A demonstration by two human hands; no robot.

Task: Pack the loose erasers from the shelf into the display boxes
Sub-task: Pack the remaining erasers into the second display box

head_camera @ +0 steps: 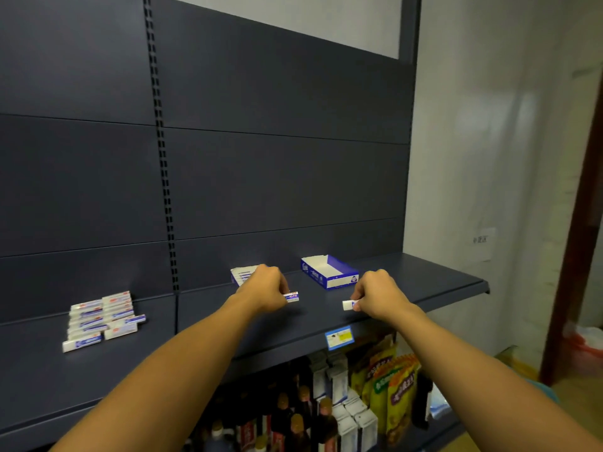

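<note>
Both hands are over the shelf [408,278], each pinching 1 eraser. The left hand [266,288] has its fingers curled round an eraser [292,296] whose blue-and-white wrapper sticks out to the right, just above the shelf surface near its middle. The right hand [378,290] pinches a second eraser [348,305] by one end, close to the shelf's front edge. The hands are apart, with bare shelf between them.

This looks like the pickup step: 2 erasers are lifted or about to be, and neither is in a box yet. The next move calls for carrying each to a box and laying it flat, lined up with the box walls.

There are 2 display boxes. The open box [329,272] sits toward the back right of the shelf, just beyond the right hand, and appears empty. The second box [239,276] lies toward the back, partly hidden behind the left hand; its contents are unclear.

A loose pile of erasers [102,318] lies well apart, toward the shelf's left end. I count roughly 12 in it, though overlap makes the number uncertain. A price tag [339,337] hangs on the front edge, and bottles and packets stand on the lower shelf [450,422].
</note>
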